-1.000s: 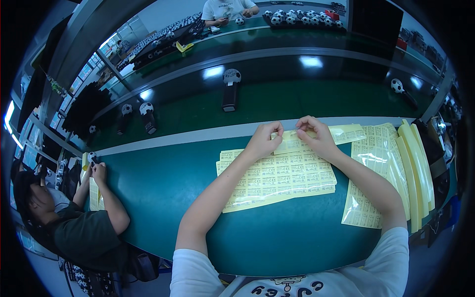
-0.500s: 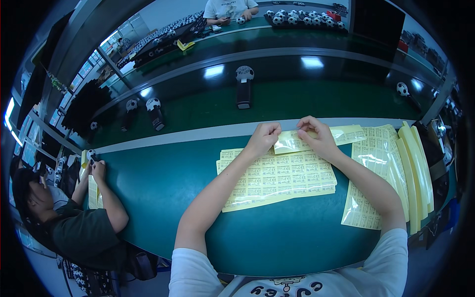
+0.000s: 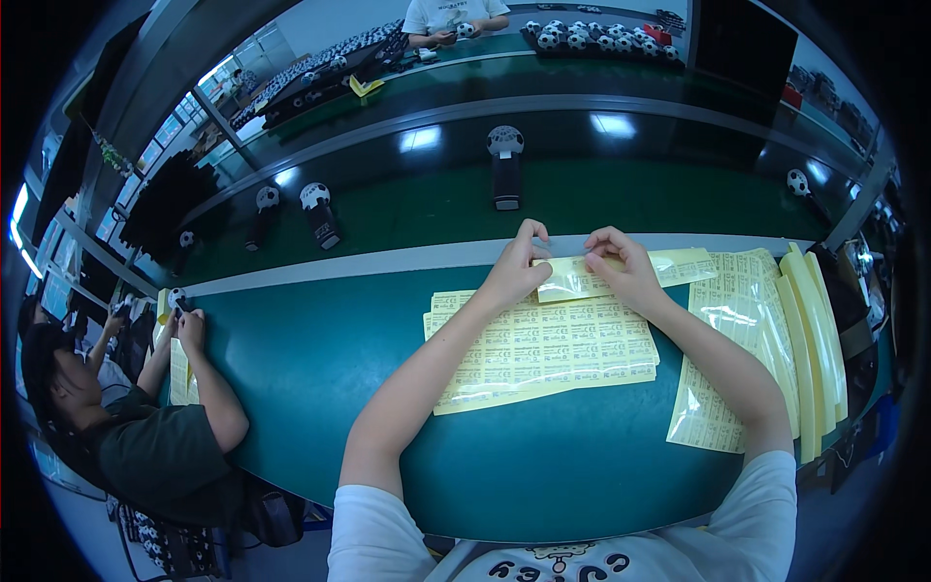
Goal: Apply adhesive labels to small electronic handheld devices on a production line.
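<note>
Just past the middle of the table, a narrow strip of yellow-backed labels (image 3: 572, 283) runs between my hands, lying over a stack of yellow label sheets (image 3: 543, 349). My left hand (image 3: 517, 274) is at the strip's left end, thumb against it and index finger raised and bent. The curled fingers hide part of the grip. Farther right, my right hand (image 3: 626, 276) has its thumb and curled fingers closed on the strip, which extends beyond that hand. More clear-covered label sheets (image 3: 727, 339) lie under and beside my right forearm.
Folded yellow backing strips (image 3: 810, 339) are piled at the right edge. Beyond the pale table rail, a green conveyor carries football-topped items with dark bodies (image 3: 506, 175). One co-worker (image 3: 145, 427) sits at the left; another (image 3: 456, 19) works at the back near a tray of football pieces (image 3: 601, 44).
My left index finger has lifted away from the thumb and bent upward. My right hand stays nearly still on the strip. The football-topped items have shifted right along the conveyor.
</note>
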The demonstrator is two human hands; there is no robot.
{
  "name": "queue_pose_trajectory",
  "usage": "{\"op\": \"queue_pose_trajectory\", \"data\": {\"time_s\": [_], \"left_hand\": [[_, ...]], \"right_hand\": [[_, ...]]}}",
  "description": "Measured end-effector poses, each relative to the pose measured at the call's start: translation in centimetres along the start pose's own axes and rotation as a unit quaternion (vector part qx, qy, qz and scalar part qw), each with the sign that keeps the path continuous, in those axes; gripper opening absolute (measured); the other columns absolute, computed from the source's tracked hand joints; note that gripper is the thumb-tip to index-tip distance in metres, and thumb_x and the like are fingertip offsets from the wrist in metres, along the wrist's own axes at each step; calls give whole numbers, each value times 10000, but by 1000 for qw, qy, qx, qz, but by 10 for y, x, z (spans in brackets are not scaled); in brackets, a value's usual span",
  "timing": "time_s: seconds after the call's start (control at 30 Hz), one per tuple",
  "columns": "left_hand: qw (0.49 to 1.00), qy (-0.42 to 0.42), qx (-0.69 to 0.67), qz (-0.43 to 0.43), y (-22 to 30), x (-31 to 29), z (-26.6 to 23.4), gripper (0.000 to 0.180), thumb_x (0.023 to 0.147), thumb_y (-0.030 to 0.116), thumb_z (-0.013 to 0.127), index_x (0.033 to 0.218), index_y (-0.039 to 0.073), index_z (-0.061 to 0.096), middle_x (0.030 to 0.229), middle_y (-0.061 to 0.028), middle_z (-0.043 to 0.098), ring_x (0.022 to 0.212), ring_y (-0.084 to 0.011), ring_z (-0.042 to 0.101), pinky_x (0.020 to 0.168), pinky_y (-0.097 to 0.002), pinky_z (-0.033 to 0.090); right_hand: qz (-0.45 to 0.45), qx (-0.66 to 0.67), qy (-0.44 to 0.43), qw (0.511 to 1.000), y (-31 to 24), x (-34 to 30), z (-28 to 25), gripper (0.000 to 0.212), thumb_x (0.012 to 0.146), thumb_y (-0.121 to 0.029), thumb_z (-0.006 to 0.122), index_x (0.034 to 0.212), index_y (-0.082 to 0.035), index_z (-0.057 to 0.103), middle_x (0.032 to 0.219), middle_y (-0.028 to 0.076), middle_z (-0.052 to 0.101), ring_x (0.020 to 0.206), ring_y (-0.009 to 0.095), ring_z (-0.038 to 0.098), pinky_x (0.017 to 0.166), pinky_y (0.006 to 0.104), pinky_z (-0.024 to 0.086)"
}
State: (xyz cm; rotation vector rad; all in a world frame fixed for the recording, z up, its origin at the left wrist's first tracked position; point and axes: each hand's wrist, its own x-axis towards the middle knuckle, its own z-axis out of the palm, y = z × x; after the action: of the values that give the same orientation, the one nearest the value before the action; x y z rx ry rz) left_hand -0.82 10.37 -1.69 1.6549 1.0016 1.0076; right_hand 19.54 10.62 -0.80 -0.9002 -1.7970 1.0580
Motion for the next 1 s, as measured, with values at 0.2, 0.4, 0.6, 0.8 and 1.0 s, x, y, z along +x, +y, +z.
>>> {"op": "queue_pose_trajectory", "data": {"time_s": [0.2,0.4,0.6,0.8,1.0], "left_hand": [[999,22,47,9,8,0,4,535,742,20,504,1221,74,273,673,-57,563,599,-82,494,558,-216,374],[995,20,95,25,15,-3,3,540,753,73,523,1238,71,285,687,-80,599,590,-115,509,586,-251,399],[991,17,127,45,5,-3,1,431,760,102,526,1137,59,322,698,-107,605,571,-147,511,582,-271,404],[990,-6,142,12,15,-3,3,405,747,162,540,1087,67,341,828,-191,615,817,-336,587,742,-381,434],[984,10,166,60,6,-1,5,382,765,129,521,1088,55,330,715,-125,611,544,-181,507,569,-292,403]], "right_hand": [[32,129,8,991,6,4,-7,98,852,-83,563,920,-34,512,738,29,593,731,61,560,700,205,437],[40,165,14,985,-2,11,-16,109,850,-114,591,904,-41,532,673,40,612,651,72,565,633,198,428],[102,137,1,985,-14,34,-26,123,852,-135,592,891,-32,538,660,55,610,553,90,546,538,201,431],[129,23,16,991,4,91,-29,135,827,-143,623,838,-23,563,643,46,606,518,82,541,493,193,423],[137,-35,14,990,16,130,-26,138,788,-128,659,810,-24,572,623,37,599,497,83,539,470,200,426]]}}
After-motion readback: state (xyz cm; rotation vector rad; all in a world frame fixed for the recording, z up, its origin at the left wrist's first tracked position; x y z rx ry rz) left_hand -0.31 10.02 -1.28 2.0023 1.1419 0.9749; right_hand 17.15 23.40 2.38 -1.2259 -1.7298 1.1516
